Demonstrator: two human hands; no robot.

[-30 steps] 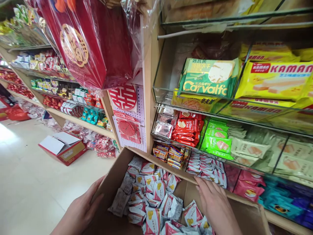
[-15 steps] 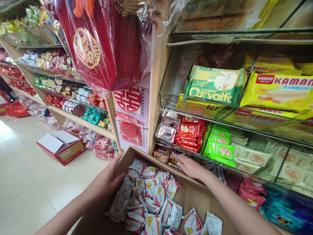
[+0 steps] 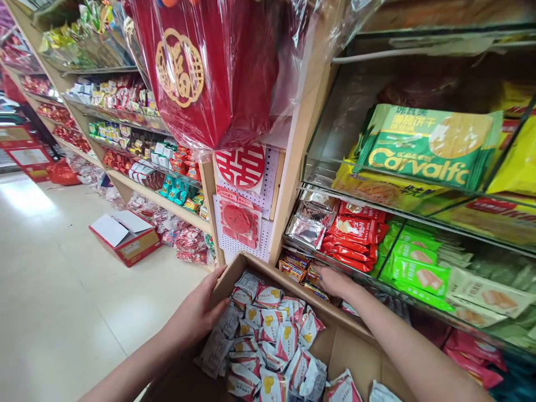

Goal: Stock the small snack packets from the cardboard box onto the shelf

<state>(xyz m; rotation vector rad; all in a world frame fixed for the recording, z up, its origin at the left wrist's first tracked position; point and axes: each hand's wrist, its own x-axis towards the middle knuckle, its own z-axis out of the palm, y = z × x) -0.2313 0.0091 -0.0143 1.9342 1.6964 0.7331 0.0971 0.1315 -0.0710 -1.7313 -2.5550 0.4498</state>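
My left hand (image 3: 205, 306) is closed over the left wall of an open cardboard box (image 3: 341, 349), thumb inside and fingers outside. Many small white-and-pink wrapped snacks (image 3: 274, 324) with yellow pictures lie loose in the box, mostly at its left. Beyond the box's far wall, my right hand (image 3: 335, 282) reaches into the low shelf compartment. Its fingers stretch over small orange-and-purple snack packets (image 3: 293, 271), and the fingertips are partly hidden. I see nothing held in it.
Right above my right hand are glass-fronted shelves with red packets (image 3: 352, 231), green packets (image 3: 419, 268) and a large green biscuit bag (image 3: 427, 145). A plastic-wrapped red bag (image 3: 226, 72) hangs ahead. A red-and-white carton (image 3: 125, 237) stands on the floor at left.
My right hand has gone from near the box's far wall deeper among the orange-and-purple packets. My left hand keeps its grip on the box. The view has shifted left.
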